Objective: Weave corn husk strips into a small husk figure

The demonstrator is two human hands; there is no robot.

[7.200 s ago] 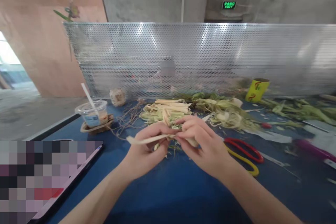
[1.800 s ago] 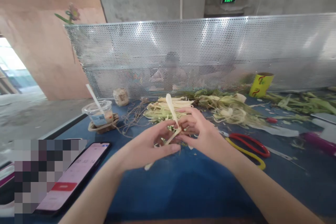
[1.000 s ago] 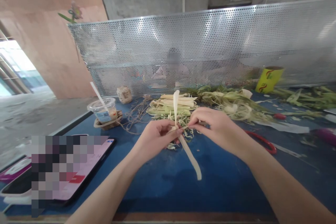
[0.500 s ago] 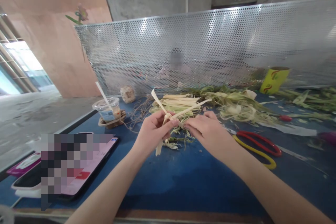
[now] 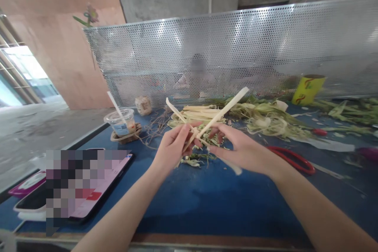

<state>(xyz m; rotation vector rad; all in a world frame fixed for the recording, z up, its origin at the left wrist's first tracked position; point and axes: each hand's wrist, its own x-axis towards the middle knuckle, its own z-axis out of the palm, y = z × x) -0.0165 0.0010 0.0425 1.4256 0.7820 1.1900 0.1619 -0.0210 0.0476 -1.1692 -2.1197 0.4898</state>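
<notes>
Where husk strips (image 5: 220, 114) cross, left hand (image 5: 173, 147) pinches them | right hand (image 5: 240, 149) pinches too | fingertips hide crossing

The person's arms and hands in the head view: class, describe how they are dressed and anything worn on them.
Both forearms are bare up to the picture's lower edge, with no sleeves showing. The left hand and right hand wear no gloves; no rings, watch or bracelets are visible.

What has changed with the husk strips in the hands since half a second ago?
The long husk strip has swung up to the right, crossing the shorter strip in an X. The right hand opened slightly; the left hand still pinches the crossing. Scissors, cup and husk pile are unchanged.
</notes>
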